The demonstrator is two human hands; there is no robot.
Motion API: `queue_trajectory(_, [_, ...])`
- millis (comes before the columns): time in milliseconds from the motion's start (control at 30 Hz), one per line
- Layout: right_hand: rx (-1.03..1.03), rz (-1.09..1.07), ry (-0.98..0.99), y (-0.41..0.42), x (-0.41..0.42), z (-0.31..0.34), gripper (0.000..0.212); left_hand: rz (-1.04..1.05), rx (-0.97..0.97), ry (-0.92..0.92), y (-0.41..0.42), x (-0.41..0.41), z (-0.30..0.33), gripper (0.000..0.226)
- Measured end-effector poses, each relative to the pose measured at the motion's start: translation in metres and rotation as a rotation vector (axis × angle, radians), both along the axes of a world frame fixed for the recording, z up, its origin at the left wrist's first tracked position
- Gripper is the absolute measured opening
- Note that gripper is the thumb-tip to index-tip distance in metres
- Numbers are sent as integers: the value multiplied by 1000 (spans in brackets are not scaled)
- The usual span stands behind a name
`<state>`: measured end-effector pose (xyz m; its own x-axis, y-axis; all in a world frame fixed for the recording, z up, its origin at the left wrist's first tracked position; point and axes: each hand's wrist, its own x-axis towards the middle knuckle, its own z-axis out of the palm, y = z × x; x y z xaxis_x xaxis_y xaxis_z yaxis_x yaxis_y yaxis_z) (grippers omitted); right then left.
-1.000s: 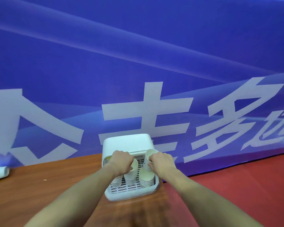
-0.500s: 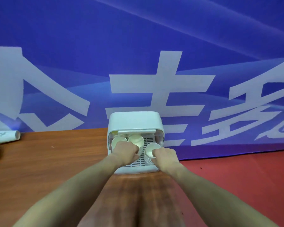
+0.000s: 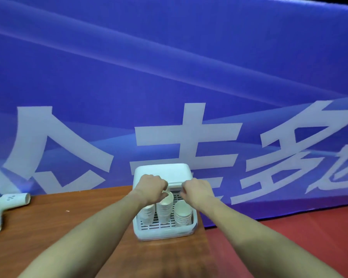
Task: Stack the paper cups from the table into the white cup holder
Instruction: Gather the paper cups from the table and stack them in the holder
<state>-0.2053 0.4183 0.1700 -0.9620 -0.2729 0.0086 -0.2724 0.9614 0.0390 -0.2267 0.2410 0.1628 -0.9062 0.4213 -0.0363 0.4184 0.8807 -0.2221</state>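
The white cup holder (image 3: 163, 233) stands on the wooden table near its right edge. Three stacks of paper cups sit upright on its slotted tray: a left stack (image 3: 148, 214), a middle stack (image 3: 165, 209) and a right stack (image 3: 183, 213). The holder's white lid (image 3: 161, 170) is up over the back of the tray. My left hand (image 3: 152, 187) grips the lid's front edge on the left with curled fingers. My right hand (image 3: 197, 189) grips the same edge on the right. The hands partly hide the tops of the left and middle stacks.
A white T-shaped pipe piece (image 3: 8, 199) lies at the table's far left. A blue banner (image 3: 169, 77) with large white characters rises right behind the table. Red floor (image 3: 299, 237) lies past the table's right edge, close beside the holder.
Both hands have left the cups in the tray and risen to the lid's front edge, where they now grip it. The view has shifted with my head.
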Motion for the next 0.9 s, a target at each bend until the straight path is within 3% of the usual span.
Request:
queue_trajectory(400, [-60,189,121,-105,-1,67,27,188,-86,76,-112,39,75,33])
queue_trajectory(900, [-81,401,62,-319,13,70,24,485,-26,57,-322,99,73,33])
